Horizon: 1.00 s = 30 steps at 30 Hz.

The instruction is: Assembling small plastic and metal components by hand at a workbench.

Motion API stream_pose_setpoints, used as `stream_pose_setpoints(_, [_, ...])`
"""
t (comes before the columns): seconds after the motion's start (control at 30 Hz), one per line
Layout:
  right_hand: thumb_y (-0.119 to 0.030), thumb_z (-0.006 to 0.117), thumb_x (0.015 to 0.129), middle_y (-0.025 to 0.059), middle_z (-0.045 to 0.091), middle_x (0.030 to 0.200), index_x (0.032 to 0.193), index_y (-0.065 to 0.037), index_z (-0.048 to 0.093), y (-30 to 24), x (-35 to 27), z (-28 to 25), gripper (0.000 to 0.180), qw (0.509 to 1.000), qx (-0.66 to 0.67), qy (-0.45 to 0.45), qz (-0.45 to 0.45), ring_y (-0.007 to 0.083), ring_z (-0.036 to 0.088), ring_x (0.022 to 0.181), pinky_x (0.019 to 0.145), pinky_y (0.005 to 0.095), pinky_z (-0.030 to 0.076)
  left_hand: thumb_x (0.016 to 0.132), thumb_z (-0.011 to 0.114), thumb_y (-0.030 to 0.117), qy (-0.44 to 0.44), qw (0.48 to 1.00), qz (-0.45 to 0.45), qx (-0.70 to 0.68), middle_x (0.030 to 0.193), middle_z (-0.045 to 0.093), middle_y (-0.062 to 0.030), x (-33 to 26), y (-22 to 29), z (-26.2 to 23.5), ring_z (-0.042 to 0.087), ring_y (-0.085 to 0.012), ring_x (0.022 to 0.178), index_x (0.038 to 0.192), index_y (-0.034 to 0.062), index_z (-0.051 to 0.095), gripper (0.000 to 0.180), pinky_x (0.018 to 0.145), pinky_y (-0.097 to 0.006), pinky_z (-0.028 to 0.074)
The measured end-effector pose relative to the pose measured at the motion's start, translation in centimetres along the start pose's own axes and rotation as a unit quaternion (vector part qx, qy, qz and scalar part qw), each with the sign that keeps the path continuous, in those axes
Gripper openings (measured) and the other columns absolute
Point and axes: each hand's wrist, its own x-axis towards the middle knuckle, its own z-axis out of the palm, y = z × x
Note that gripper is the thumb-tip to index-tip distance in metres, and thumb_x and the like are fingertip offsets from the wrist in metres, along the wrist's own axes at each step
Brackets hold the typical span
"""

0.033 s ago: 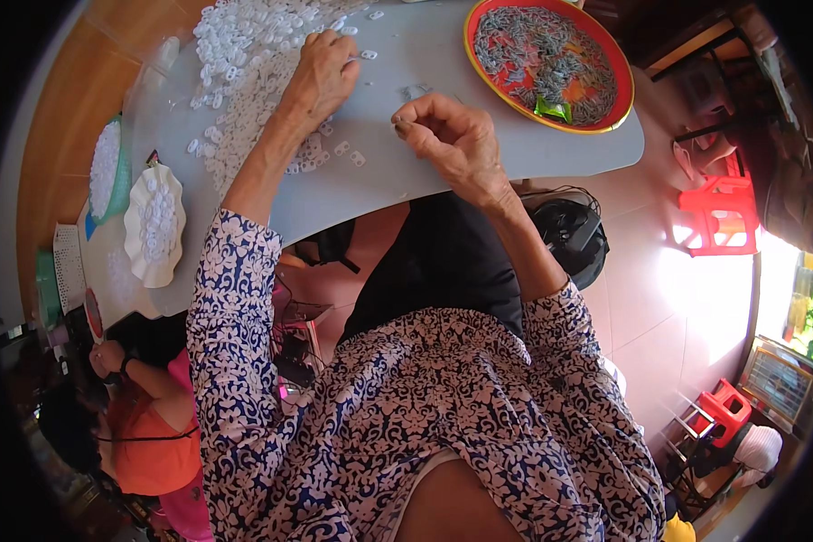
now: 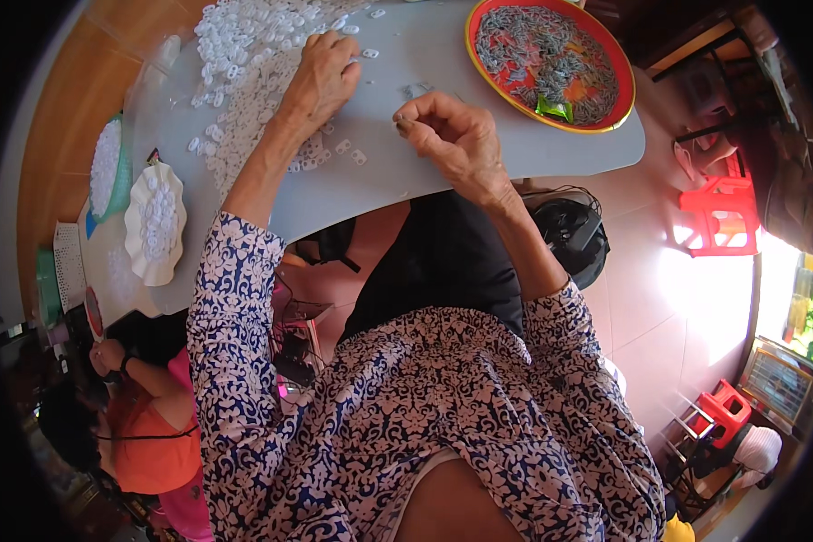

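Observation:
My left hand is closed, fingers curled downward at the right edge of a spread heap of small white plastic pieces with holes. What its fingertips hold, if anything, is hidden. To its right, above the near part of the grey table, my right hand is closed with thumb and index finger together. Anything in that pinch is too small to make out. A few small grey pieces lie just beyond it. Farther right, a round red tray with a yellow rim holds many thin grey screw-like pieces and a green packet.
At left, a scalloped white dish and a green basin hold white pieces. A person in orange sits at lower left. A black bag is below the table; red stools stand on the floor at right.

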Motion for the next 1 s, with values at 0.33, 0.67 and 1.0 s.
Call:
stream_pose_setpoints(0.33, [-0.007,0.061,0.086,-0.0019,0.059,0.078,0.090,0.002,0.061,0.1,-0.2,0.1,0.010,1.000,-0.017,0.001,-0.004,0.0037,0.054,0.073,0.067,0.0189,0.045,0.077,0.060,0.010,0.022,1.000,0.001,-0.001,0.104,0.052,-0.0113,-1.8,0.4,-1.2,0.046,-0.0307,0.101,0.097,0.0044,0.062,0.021,0.092,-0.039,0.038])
stream_pose_setpoints(0.67, [-0.008,0.060,0.086,0.0007,0.060,0.077,0.091,0.002,0.060,0.1,0.1,0.1,0.011,1.000,-0.007,0.021,-0.001,0.0054,0.055,0.069,0.063,0.0202,0.046,0.076,0.058,0.005,0.052,0.998,0.017,-0.013,0.092,0.053,-0.0097,-2.1,2.1,-1.3,0.046,-0.0293,0.097,0.082,0.0039,0.056,0.007,0.086,-0.040,0.038])
stream_pose_setpoints(1.0, [-0.011,0.053,0.092,0.0070,0.063,0.089,0.096,0.001,0.057,-0.4,0.4,-0.1,0.013,0.994,0.085,0.065,-0.026,0.0106,0.060,0.075,0.065,0.0228,0.049,0.081,0.056,0.001,0.034,0.965,-0.086,-0.247,0.065,0.056,-0.0093,-4.2,9.0,-2.6,0.056,-0.0151,0.053,0.089,0.0029,0.053,0.009,0.049,-0.027,0.043])
